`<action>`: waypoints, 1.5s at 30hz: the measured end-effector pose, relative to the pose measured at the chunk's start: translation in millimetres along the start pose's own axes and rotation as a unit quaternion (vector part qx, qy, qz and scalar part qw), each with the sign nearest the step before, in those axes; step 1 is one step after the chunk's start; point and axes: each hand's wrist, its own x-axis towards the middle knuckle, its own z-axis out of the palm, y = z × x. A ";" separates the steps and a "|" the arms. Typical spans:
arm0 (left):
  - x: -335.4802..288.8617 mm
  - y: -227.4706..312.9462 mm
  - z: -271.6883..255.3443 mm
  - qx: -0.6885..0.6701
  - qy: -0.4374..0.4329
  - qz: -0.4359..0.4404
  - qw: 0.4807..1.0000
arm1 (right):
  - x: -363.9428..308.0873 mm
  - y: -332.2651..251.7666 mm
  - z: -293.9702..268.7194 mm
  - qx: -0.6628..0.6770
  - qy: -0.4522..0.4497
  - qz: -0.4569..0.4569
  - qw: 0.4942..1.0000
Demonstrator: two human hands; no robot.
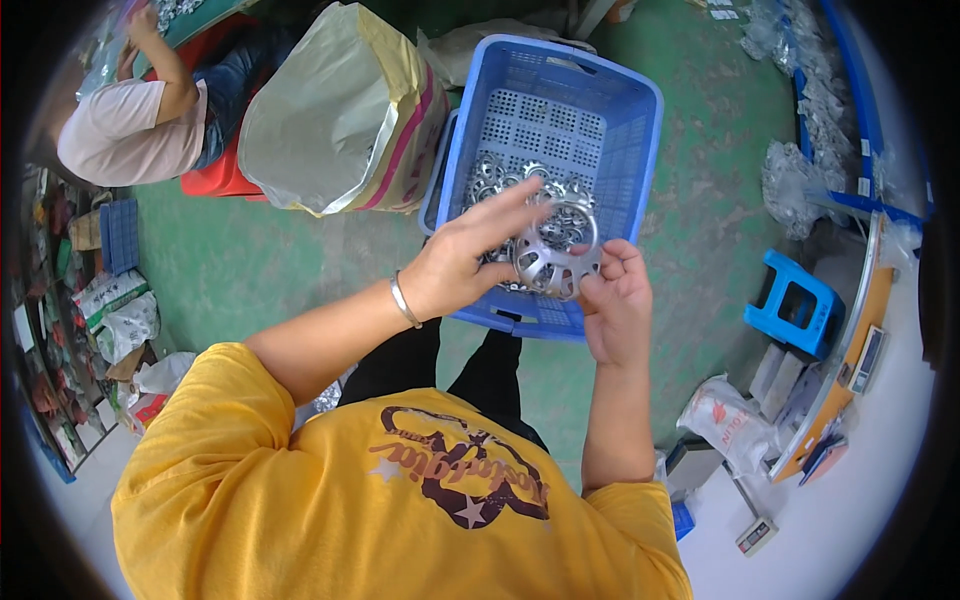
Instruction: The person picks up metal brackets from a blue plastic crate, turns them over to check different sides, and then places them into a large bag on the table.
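Note:
My right hand [617,305] pinches the edge of a silvery metal ring [545,274] between thumb and fingers. The ring has a wide round hole and a row of cut-outs along its side. At its left, my left hand [452,258] has its fingers stretched out, slightly blurred, with the thumb close to the ring's edge; I cannot tell whether it touches. Both hands are over the near part of a blue plastic crate [652,130]. Inside the crate lie several similar shiny metal parts [488,172], partly hidden behind my left hand and the ring.
A large open woven sack [310,130] stands left of the crate. Farther left, a person in a pale shirt [130,135] sits at a table. To the right are a blue stool [795,305], a white bag [728,425] and an orange-edged table [850,350]. Cluttered shelves line the left.

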 end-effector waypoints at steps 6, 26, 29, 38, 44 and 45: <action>-8.3 -9.9 -0.1 -0.352 -0.093 -0.230 0.903 | 2.0 16.1 -9.7 -0.073 -0.097 -0.126 0.985; -71.9 -196.0 -153.2 0.285 0.312 -0.294 0.857 | 77.7 161.4 -184.4 -0.646 0.134 0.069 0.748; -75.3 -225.7 -162.4 0.285 0.178 -0.396 0.855 | 115.2 192.0 -184.2 -0.718 0.157 -0.086 0.672; -31.0 -172.4 -90.7 0.177 0.293 -0.128 0.931 | 133.9 179.9 -202.5 -0.775 0.063 -0.017 0.629; -21.6 -143.7 4.9 -0.083 0.017 -0.298 0.951 | 92.9 123.7 -156.4 -0.513 0.078 0.142 0.843; -19.3 -142.0 18.0 -0.122 -0.044 -0.367 0.921 | 85.8 115.5 -145.0 -0.490 0.061 0.140 0.858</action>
